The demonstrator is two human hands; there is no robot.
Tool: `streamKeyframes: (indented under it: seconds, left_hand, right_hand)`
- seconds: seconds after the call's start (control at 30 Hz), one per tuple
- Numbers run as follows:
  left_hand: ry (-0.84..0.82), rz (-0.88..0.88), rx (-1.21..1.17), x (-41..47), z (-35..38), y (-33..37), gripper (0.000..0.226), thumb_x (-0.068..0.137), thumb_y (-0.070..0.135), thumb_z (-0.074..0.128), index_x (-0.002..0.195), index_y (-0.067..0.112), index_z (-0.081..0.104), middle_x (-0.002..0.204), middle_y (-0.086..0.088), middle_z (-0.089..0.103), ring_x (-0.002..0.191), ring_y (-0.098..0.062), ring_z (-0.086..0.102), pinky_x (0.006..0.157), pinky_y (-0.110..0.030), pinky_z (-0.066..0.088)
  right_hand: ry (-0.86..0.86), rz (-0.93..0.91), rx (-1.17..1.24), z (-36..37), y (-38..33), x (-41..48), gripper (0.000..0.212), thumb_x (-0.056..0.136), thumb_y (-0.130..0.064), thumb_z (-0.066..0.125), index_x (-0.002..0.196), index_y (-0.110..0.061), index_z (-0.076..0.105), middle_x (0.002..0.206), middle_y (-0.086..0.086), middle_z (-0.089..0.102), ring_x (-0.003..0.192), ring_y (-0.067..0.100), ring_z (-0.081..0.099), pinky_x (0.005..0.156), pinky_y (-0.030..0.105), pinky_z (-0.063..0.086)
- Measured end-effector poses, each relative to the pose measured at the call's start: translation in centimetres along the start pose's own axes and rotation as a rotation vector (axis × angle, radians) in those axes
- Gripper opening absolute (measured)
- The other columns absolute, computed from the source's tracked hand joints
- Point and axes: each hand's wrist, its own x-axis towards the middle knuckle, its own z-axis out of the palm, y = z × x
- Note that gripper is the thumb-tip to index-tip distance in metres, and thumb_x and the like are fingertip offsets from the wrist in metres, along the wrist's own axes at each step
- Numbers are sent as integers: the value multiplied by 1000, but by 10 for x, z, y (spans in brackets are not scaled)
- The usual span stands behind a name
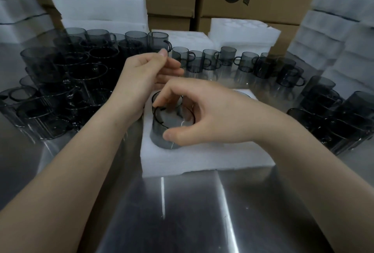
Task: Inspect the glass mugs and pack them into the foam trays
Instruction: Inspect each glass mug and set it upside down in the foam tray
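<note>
Glass mugs crowd the desk, beyond counting; one mug stands in one foam tray, right hand fingers curled round it, left hand fingers loose, empty.

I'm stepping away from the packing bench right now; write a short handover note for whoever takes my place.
Left hand: open, holding nothing, over the far side of the foam tray.
Right hand: grips a smoky glass mug by its rim, standing in the tray's near-left pocket.
Done: that mug nearly placed; other pockets hidden by the hands.
Left: let go, then inspect and pack the left stack, back row and right stack of mugs.
</note>
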Motion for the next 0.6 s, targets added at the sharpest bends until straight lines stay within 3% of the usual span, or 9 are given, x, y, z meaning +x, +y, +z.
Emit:
streamKeyframes:
  seconds: [0.13, 0.23, 0.3, 0.43, 0.5, 0.6]
  left_hand:
    - [1, 4, -12, 2, 0, -3, 34, 103, 25, 45, 87, 8, 69, 88, -11, 75, 84, -23, 72, 82, -34, 57]
    - [7, -4, -24, 2, 2, -4, 34, 103, 24, 46, 84, 8, 69, 86, -11, 74, 82, -23, 72, 81, -33, 57]
    - [9, -4, -15, 3, 2, -4, 34, 103, 24, 45, 86, 8, 69, 87, -11, 74, 81, -23, 72, 79, -31, 57]
    - [10, 1, 17, 2, 2, -4, 34, 104, 24, 44, 89, 7, 69, 90, -12, 74, 82, -21, 72, 76, -27, 57]
    - [13, 3, 20, 2, 3, -4, 34, 104, 24, 44, 87, 7, 68, 90, -13, 74, 80, -19, 71, 76, -25, 57]
    - [23, 12, 28, 2, 5, -5, 34, 104, 23, 44, 84, 8, 68, 89, -14, 73, 78, -19, 70, 77, -25, 56]
  right_hand:
    - [-25, -1, -104, -1, -2, 0, 36, 78, -30, 77, 111, -22, 64, 101, -21, 58, 87, -11, 50, 74, 5, 37]
    - [-109, -9, -210, 2, -2, 0, 37, 83, -36, 72, 115, -24, 60, 117, -13, 54, 108, 0, 43, 92, 11, 34]
    - [-215, 3, -277, 5, -2, -1, 39, 89, -44, 62, 121, -25, 51, 132, -10, 44, 124, 5, 31, 108, 26, 23]
    - [-333, 110, -304, 15, -2, -5, 64, 92, -63, 32, 145, -26, 27, 158, -7, 19, 146, 7, 3, 116, 27, 1]
    - [-329, 111, -373, 23, -2, -8, 75, 90, -70, 30, 149, -27, 16, 163, -10, -4, 148, 8, -17, 119, 33, -10]
    - [-311, 99, -429, 30, -5, -12, 79, 88, -73, 31, 149, -27, 16, 161, -12, -19, 145, 7, -24, 119, 39, -14]
